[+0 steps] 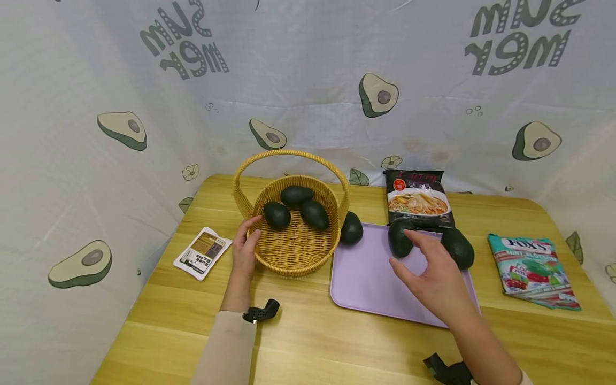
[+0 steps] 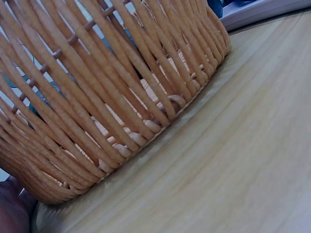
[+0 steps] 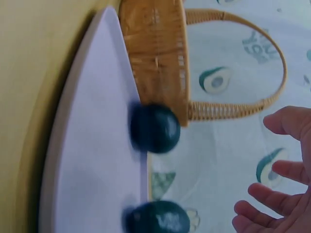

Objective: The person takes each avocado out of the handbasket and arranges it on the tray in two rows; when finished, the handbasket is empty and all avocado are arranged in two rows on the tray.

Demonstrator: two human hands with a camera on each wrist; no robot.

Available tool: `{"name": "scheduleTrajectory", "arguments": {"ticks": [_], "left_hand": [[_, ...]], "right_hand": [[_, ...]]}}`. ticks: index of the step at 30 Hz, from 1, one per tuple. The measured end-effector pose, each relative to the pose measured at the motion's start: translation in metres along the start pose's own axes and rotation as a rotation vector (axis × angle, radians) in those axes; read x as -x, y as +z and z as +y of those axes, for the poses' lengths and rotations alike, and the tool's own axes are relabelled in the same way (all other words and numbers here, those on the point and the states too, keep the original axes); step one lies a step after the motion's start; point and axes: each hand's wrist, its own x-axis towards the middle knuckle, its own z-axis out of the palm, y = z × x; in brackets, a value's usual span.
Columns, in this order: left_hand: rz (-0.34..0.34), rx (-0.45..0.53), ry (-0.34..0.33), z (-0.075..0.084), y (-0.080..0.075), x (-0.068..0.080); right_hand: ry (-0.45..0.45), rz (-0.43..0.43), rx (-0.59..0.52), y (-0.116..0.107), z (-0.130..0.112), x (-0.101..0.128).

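A woven basket [image 1: 294, 251] with a hoop handle holds three dark avocados [image 1: 297, 195]. My left hand [image 1: 245, 243] rests against its left rim, fingers relaxed. Right of the basket lies a lilac tray [image 1: 366, 280] with three more avocados: one at its far left corner [image 1: 351, 229], one in the middle [image 1: 400, 238], one at the right [image 1: 457, 247]. My right hand [image 1: 430, 270] hovers open over the tray, fingertips just short of the middle avocado [image 3: 158, 218]. The left wrist view shows the basket wall [image 2: 107, 92] up close.
A noodle packet [image 1: 418, 199] leans behind the tray. A bag of mint sweets [image 1: 531, 270] lies at the right. A small sachet [image 1: 202, 252] lies left of the basket. An avocado-print cloth [image 1: 308, 91] walls in the wooden table [image 1: 308, 342].
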Motion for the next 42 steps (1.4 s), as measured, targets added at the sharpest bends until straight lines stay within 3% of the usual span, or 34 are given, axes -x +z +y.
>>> {"name": "scheduleTrajectory", "arguments": {"ticks": [13, 21, 33, 42], "left_hand": [[-0.011, 0.003, 0.010, -0.004, -0.003, 0.000], [-0.023, 0.000, 0.026, -0.005, -0.004, -0.002], [-0.021, -0.006, 0.059, -0.005, -0.003, -0.005], [-0.021, 0.003, 0.062, -0.007, -0.003, -0.005]], "right_hand": [[-0.068, -0.161, -0.116, 0.045, -0.048, -0.018], [-0.115, -0.191, -0.187, 0.070, -0.068, -0.041], [-0.014, -0.298, -0.153, 0.106, -0.088, -0.082], [-0.011, -0.333, -0.141, 0.131, -0.088, -0.115]]}}
